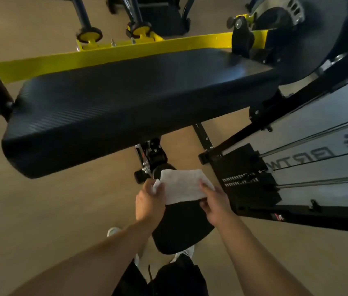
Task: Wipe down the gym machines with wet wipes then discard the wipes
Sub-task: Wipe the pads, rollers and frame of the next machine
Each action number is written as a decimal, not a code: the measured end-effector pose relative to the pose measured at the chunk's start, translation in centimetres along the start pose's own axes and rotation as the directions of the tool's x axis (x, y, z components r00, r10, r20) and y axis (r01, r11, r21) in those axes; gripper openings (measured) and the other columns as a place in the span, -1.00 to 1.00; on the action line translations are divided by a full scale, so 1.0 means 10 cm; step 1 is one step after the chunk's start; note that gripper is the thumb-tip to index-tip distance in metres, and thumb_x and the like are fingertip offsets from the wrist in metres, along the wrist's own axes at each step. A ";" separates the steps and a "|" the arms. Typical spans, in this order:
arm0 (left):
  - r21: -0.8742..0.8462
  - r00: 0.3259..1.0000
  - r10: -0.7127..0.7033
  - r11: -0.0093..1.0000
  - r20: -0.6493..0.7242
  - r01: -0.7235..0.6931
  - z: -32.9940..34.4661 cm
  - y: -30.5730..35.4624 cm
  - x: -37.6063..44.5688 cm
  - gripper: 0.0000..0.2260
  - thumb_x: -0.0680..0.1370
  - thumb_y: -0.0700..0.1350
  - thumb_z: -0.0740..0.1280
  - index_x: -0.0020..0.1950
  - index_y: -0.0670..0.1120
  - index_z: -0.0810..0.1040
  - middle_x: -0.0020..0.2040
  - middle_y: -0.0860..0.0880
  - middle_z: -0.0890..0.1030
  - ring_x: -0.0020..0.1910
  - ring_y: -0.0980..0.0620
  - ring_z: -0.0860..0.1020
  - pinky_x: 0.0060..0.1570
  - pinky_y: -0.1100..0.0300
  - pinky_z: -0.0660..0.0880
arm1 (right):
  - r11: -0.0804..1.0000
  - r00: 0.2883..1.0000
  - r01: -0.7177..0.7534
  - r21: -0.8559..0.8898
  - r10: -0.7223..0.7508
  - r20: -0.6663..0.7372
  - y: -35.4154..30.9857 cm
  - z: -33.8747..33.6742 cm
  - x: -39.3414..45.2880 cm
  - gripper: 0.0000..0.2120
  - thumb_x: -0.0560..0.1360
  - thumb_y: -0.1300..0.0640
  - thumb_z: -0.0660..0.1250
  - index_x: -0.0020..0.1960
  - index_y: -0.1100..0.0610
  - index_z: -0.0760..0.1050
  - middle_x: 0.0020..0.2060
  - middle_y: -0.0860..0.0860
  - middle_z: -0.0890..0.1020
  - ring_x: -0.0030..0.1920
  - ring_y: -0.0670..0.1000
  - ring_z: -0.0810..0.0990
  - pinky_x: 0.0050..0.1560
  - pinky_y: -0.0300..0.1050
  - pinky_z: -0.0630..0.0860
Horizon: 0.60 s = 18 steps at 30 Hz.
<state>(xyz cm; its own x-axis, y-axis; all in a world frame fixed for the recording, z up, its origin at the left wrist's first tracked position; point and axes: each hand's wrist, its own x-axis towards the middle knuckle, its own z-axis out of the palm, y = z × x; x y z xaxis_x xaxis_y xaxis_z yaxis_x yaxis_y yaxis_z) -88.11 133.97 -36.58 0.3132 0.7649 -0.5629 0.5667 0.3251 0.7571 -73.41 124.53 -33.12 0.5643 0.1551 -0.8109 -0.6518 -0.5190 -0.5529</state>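
The white wet wipe [182,186] was stretched flat between both hands above the small black seat pad [181,229]; the left hand [149,202] pinched its left edge, the right hand [215,202] its right edge, thumb on top. Beyond lay the long black bench pad [126,103] on a yellow frame [104,54]

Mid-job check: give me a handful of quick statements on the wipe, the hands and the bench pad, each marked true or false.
1. Both hands hold the white wipe. True: left hand and right hand pinch opposite edges.
2. The wipe lies flat on the long black pad. False: it is held spread in the air, nearer the person than the pad.
3. A yellow frame bar runs along the pad's far side. True.
4. The weight stack is to the person's left. False: it is on the right.
5. The wipe is crumpled into a ball. False: it is opened out.
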 end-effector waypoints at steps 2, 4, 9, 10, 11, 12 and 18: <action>0.011 0.999 -0.039 0.999 -0.012 0.039 0.07 -0.15 0.06 -0.74 0.64 0.11 0.22 0.25 0.04 0.50 -0.07 -0.05 0.66 -0.13 -0.08 0.67 -0.30 0.15 0.54 | 0.993 0.999 -0.002 -0.117 0.007 0.039 0.03 -0.03 0.18 -0.74 0.49 -0.06 0.50 0.12 0.00 0.59 0.07 0.05 0.68 0.10 0.09 0.64 0.22 0.08 0.59; 0.027 0.996 -0.080 0.996 -0.037 0.081 0.17 -0.26 0.11 -0.78 0.63 0.10 0.25 0.19 0.05 0.53 -0.11 -0.04 0.66 -0.15 -0.07 0.66 -0.31 0.15 0.51 | 0.976 0.997 0.022 -0.218 -0.005 0.074 0.04 -0.05 0.40 -0.66 0.47 -0.11 0.50 0.18 -0.02 0.58 0.09 0.03 0.67 0.10 0.06 0.64 0.20 0.05 0.60; -0.032 0.972 -0.176 0.984 -0.156 0.173 0.55 -0.49 0.18 -0.89 0.58 0.05 0.33 0.01 0.04 0.58 -0.20 -0.01 0.65 -0.19 -0.06 0.64 -0.21 -0.02 0.60 | 0.850 0.986 0.158 -0.503 -0.107 0.129 -0.02 -0.10 1.00 -0.69 0.51 -0.15 0.46 0.15 -0.04 0.50 0.01 -0.02 0.60 0.01 -0.01 0.59 -0.03 -0.11 0.55; -0.047 0.967 -0.184 0.983 -0.178 0.178 0.66 -0.54 0.19 -0.89 0.57 0.06 0.33 -0.01 0.04 0.57 -0.21 0.01 0.65 -0.20 -0.04 0.64 -0.19 -0.05 0.62 | 0.809 0.975 0.218 -0.546 -0.155 0.159 -0.01 -0.11 1.15 -0.68 0.50 -0.15 0.46 0.16 -0.01 0.54 0.01 -0.02 0.62 0.01 -0.02 0.60 -0.06 -0.12 0.55; -0.067 0.960 -0.192 0.981 -0.202 0.182 0.76 -0.61 0.20 -0.88 0.56 0.06 0.33 -0.04 0.04 0.56 -0.22 0.02 0.65 -0.22 -0.02 0.64 -0.19 -0.08 0.63 | 0.770 0.958 0.284 -0.571 -0.205 0.201 0.00 -0.10 1.27 -0.69 0.50 -0.14 0.46 0.14 0.00 0.57 -0.01 -0.02 0.64 0.00 -0.02 0.61 -0.08 -0.11 0.56; -0.094 0.951 -0.209 0.977 -0.229 0.193 0.86 -0.66 0.20 -0.88 0.55 0.07 0.33 -0.07 0.04 0.55 -0.23 0.03 0.64 -0.24 -0.02 0.63 -0.19 -0.10 0.63 | 0.722 0.933 0.359 -0.592 -0.257 0.252 0.00 -0.10 1.37 -0.76 0.51 -0.13 0.46 0.06 0.00 0.59 -0.07 -0.02 0.65 -0.03 -0.01 0.63 -0.11 -0.09 0.58; -0.147 0.900 -0.324 0.945 -0.291 0.292 1.40 -0.97 0.16 -0.74 0.57 0.18 0.36 0.19 0.10 0.54 -0.01 0.06 0.63 -0.03 -0.01 0.62 0.00 0.02 0.56 | 0.161 0.667 0.740 -0.653 -0.057 0.742 0.20 0.05 1.71 -0.66 0.56 -0.14 0.40 0.19 0.08 0.60 0.07 0.00 0.62 0.03 0.01 0.60 -0.01 -0.07 0.53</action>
<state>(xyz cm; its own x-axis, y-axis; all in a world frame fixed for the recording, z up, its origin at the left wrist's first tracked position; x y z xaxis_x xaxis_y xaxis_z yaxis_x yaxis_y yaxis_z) -82.50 124.25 -49.46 -0.1239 0.7451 -0.6553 0.5146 0.6129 0.5996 -65.32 126.54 -48.22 0.0378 0.7573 -0.6519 0.6433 -0.5177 -0.5641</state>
